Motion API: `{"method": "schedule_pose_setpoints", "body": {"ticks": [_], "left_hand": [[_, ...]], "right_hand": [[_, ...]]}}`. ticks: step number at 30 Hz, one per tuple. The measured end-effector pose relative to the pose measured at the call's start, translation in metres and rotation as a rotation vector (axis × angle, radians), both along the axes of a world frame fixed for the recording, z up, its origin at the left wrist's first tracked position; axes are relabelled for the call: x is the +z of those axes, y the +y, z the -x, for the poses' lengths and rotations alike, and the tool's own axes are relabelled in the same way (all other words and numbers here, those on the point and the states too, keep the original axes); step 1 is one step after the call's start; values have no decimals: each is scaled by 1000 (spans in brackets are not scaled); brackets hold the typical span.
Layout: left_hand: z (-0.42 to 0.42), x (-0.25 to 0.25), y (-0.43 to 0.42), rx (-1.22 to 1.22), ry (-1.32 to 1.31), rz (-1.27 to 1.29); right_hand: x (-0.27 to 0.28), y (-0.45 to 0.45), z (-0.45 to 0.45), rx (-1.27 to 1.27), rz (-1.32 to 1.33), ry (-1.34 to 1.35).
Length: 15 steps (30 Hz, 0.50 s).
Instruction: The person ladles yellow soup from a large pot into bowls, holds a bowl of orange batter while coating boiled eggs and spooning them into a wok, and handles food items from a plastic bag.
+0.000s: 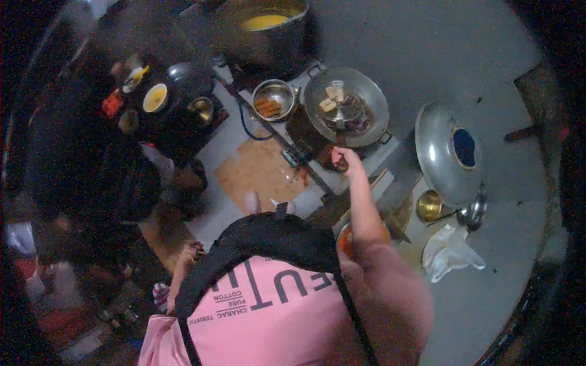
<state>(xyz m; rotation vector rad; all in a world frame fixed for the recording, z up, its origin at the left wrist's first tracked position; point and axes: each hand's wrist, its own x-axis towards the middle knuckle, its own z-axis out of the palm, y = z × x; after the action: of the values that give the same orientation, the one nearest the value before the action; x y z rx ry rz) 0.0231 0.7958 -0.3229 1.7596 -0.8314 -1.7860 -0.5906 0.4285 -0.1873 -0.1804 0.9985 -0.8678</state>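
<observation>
I had the right grip (343, 161) closed around a spatula (340, 125) reaching into the wok (376, 104), where pale pieces (328, 105) seemingly remained to be browned. Browned rolls (267, 108) in the steel bowl (276, 90) looked finished; the left grip (194, 250) I couldn't read.

The light is dim and its source cannot be told; deep shadow swallows most detail in the dark clothing (91, 165) beyond the left edge of the floor (506, 256). Pale glare streaks the lid (432, 161) near the floor's right edge, while the wok's (375, 100) contents look soft and grainy. Wide-angle distortion bends the outer edges into black corners.
</observation>
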Motion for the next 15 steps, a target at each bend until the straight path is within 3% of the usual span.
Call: {"method": "schedule_pose_setpoints", "body": {"ticks": [3,5,6,7,9,11,12,15], "left_hand": [[40,67,-34,150,-122,-132],[61,110,-49,153,-189,-161],[67,128,-52,162,-214,-165],[65,131,-51,175,-176,-150],[54,126,-39,231,-148,-123],[50,116,-42,-39,-330,-17],[73,155,-65,105,-361,-290],[78,147,-63,205,-293,-216]], "right_hand": [[15,16,4,-12,141,46],[42,39,-8,-78,122,262],[24,47,-5,-107,191,110],[15,53,-8,-200,150,169],[11,59,-4,-131,125,105],[-10,44,7,-98,215,-27],[-25,33,18,-79,161,-244],[-31,27,28,-75,192,-111]]}}
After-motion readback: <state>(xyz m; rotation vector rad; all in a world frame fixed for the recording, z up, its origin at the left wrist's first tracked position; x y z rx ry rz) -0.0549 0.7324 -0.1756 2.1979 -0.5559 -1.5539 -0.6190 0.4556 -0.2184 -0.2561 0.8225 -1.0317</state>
